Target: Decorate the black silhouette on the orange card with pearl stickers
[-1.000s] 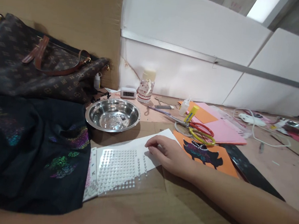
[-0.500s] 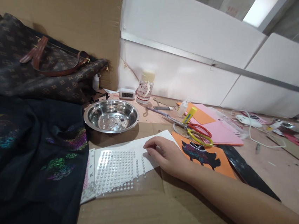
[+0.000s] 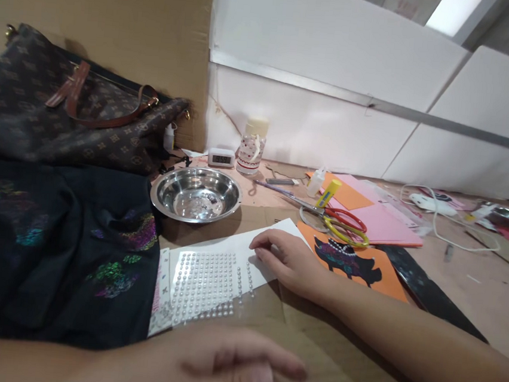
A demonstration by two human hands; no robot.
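My right hand (image 3: 290, 262) lies palm down on a white sheet of stick-on pearl beads (image 3: 210, 280), its fingers close together and pressing the sheet's far edge. My left hand (image 3: 242, 367) comes in at the bottom edge, blurred, with fingers stretched out over the cardboard surface and nothing in it. Right of my right hand lies an orange card (image 3: 364, 267) bearing a black glittery animal shape with a row of pearls on it.
A steel bowl (image 3: 196, 192) stands behind the bead sheet. Dark embroidered cloth (image 3: 51, 249) and a brown patterned handbag (image 3: 64, 112) fill the left. Scissors (image 3: 336, 223), a glue stick (image 3: 327, 193), pink paper (image 3: 378, 218), a small clock (image 3: 221, 158) and a bottle (image 3: 252, 146) lie further back.
My left hand has come into view at the bottom edge, reaching right over the cardboard. My right hand stays on the bead sheet.
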